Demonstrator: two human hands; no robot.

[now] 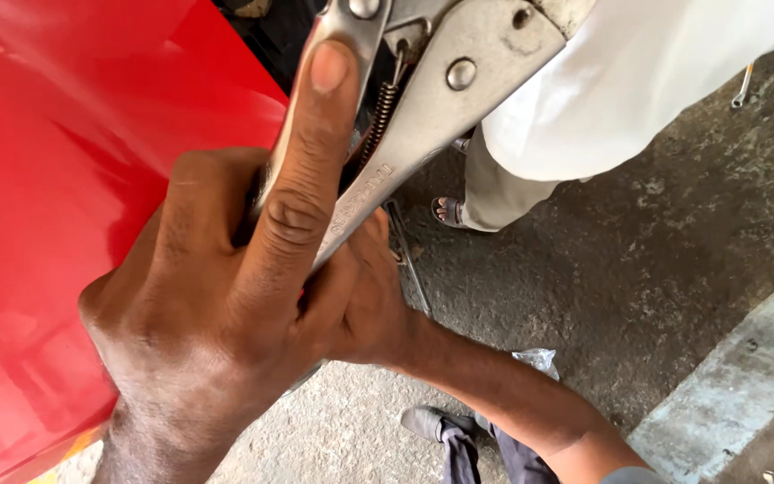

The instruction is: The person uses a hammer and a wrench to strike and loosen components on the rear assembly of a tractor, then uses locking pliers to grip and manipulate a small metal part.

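Tool: locking pliers (432, 99), bare steel with a coil spring between the handles, running from the frame's centre to the top edge; the jaw end is cut off at the top, so what they bite cannot be told.
Left hand (217, 305): centre-left, grip closed around the upper handle, forefinger laid straight along it toward the top.
Right hand (365, 300): just right of centre, grip closed under the lower handle, touching the left hand.
Step in hand: by my reading, both hands squeeze the handles together beside the red panel (64, 179) at left.
Next move calls for: likely firm, even pressure with the forefinger clear of the spring.
Around: another person's white garment (620, 81) upper right; concrete floor (638, 269); a spanner (743, 87) far upper right.
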